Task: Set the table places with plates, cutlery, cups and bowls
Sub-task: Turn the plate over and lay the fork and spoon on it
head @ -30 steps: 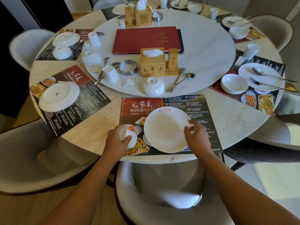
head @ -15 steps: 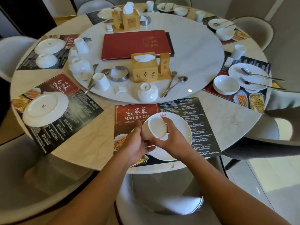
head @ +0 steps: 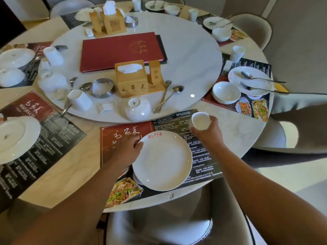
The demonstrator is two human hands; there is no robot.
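Observation:
A white plate [head: 161, 160] with a red logo lies on the printed placemat [head: 122, 133] at the near edge of the table. My left hand [head: 128, 150] pinches the plate's upper left rim. My right hand [head: 206, 128] grips a small white cup [head: 200, 120], upright, over the placemat's far right corner. On the turntable [head: 187, 68] just beyond lie an upturned white bowl [head: 137, 109] and a fork and spoon [head: 167, 96].
The turntable also carries a red menu [head: 122, 50], wooden tissue boxes [head: 131, 77], a steel ashtray [head: 102, 87], another cup [head: 79, 99] and a teapot [head: 52, 82]. Set places lie at right [head: 249, 82] and left [head: 16, 137]. A grey chair [head: 159, 225] stands below me.
The cup passed from my left hand to my right and moved right and away, beyond the plate. My left hand went to the plate's left rim.

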